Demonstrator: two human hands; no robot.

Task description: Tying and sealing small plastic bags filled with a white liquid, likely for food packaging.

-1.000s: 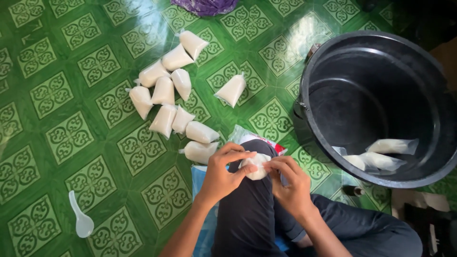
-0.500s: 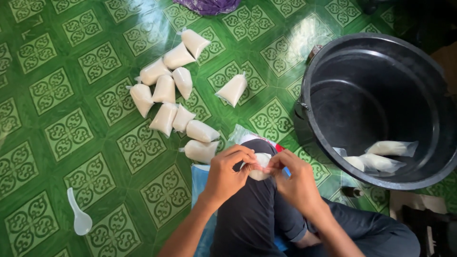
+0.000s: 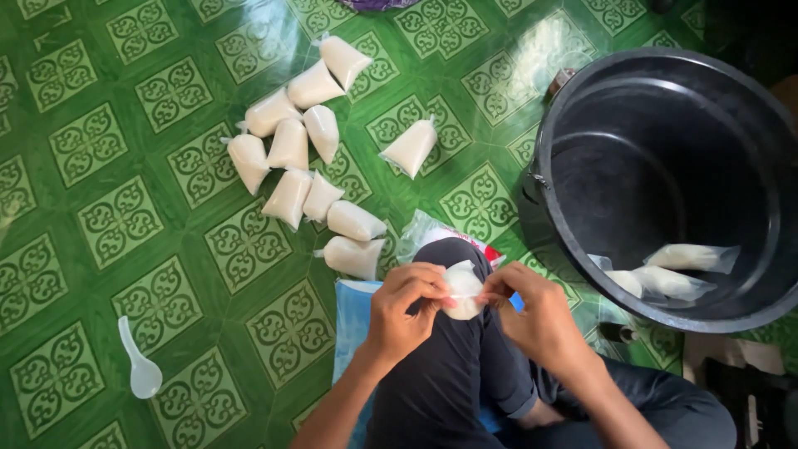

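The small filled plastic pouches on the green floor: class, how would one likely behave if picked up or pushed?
Each pouch bulges with rounded sides, so it would probably sag and shift in the fingers rather than stay stiff. The glossy film looks likely to be slippery. Lying flat on the tiled floor, it would probably slide rather than roll.

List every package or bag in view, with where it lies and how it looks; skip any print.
Small clear pouch: pinched between left hand and right hand, round, white filling.
Filled pouches: cluster on the green tiled floor, oblong, white.
Lone pouch: floor, right of the cluster.
Pouches: inside the black bucket, clear and white.
Crumpled wrapper: beside the knee, clear, white and red.
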